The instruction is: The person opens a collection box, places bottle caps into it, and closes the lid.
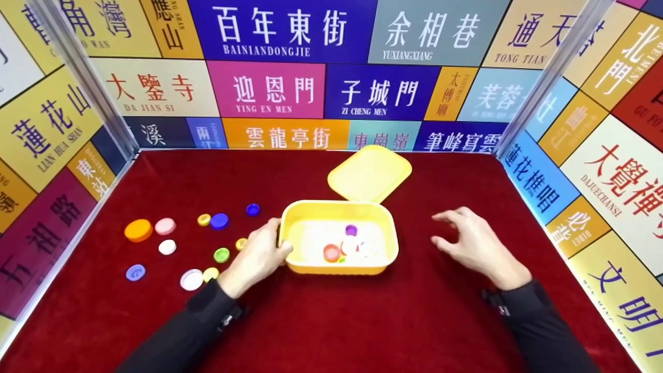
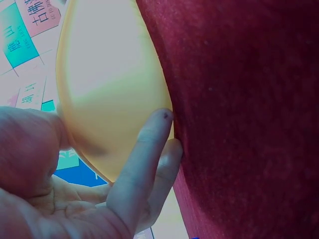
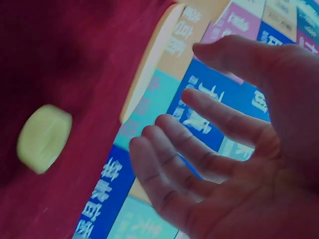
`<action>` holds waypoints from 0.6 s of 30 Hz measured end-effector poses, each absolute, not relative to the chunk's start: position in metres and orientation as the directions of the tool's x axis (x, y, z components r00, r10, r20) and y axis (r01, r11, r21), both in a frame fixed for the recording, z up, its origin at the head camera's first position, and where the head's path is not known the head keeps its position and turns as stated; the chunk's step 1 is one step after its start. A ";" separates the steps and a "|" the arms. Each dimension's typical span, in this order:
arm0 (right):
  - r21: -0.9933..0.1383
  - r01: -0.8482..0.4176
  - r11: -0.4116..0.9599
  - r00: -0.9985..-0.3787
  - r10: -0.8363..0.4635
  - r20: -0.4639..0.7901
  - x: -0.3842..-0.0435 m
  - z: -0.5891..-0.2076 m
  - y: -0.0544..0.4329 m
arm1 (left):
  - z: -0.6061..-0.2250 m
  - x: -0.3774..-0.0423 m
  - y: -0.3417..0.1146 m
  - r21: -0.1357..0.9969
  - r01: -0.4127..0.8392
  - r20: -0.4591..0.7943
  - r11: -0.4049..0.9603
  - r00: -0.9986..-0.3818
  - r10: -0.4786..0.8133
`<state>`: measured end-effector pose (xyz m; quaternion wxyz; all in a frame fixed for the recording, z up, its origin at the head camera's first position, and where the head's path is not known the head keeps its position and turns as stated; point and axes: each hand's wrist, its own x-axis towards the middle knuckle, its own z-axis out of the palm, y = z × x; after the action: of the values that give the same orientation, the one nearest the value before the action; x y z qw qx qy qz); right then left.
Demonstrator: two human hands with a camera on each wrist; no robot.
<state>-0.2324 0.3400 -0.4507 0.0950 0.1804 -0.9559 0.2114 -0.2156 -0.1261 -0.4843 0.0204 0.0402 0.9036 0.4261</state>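
My left hand (image 1: 259, 251) grips the left end of an open yellow plastic box (image 1: 336, 270), thumb at the rim. In the left wrist view its fingers (image 2: 142, 164) lie against the box's outer wall. Inside the box are several small caps, among them a purple cap (image 1: 351, 230) and a red cap (image 1: 331, 253). To the right of the box, my right hand (image 1: 474, 246) is apart from it, fingers loosely bent and holding nothing. A pale yellow cap (image 3: 45, 139) shows over the red cloth in the right wrist view, away from that hand's fingertips.
Left of the box lie several loose caps, including an orange cap (image 1: 138, 230), a pink cap (image 1: 166, 226), a blue cap (image 1: 219, 221) and a green cap (image 1: 221, 255). The yellow lid (image 1: 370, 173) lies behind the box. Printed panels (image 1: 269, 90) enclose the red cloth (image 1: 331, 321).
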 end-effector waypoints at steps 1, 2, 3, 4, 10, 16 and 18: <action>-0.362 -0.375 0.853 -0.922 -0.302 0.244 -0.232 -0.452 0.345 | -0.485 -0.216 -0.126 0.772 0.055 -0.002 0.633 -0.996 0.089; -0.355 -0.366 0.860 -0.926 -0.300 0.229 -0.231 -0.454 0.349 | -0.485 -0.216 -0.127 0.772 0.054 -0.003 0.633 -0.996 0.087; -0.348 -0.359 0.866 -0.930 -0.298 0.216 -0.230 -0.456 0.353 | -0.485 -0.216 -0.127 0.771 0.053 -0.003 0.635 -0.996 0.087; -0.344 -0.351 0.871 -0.933 -0.296 0.204 -0.230 -0.458 0.357 | -0.486 -0.216 -0.127 0.770 0.054 -0.002 0.636 -0.996 0.087; -0.323 -0.312 0.894 -0.950 -0.295 0.099 -0.226 -0.466 0.372 | -0.486 -0.217 -0.127 0.767 0.053 -0.003 0.639 -0.996 0.086; -0.298 -0.285 0.911 -0.956 -0.291 0.025 -0.222 -0.466 0.376 | -0.486 -0.217 -0.127 0.767 0.048 -0.007 0.640 -0.997 0.083; -0.303 -0.279 0.911 -0.958 -0.286 0.022 -0.223 -0.465 0.376 | -0.486 -0.217 -0.127 0.766 0.051 -0.004 0.641 -0.996 0.084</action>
<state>-0.2228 0.3756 -0.4647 -0.0113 0.1444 -0.9775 0.1534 -0.2175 -0.1266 -0.4861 0.0198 0.0374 0.9055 0.4222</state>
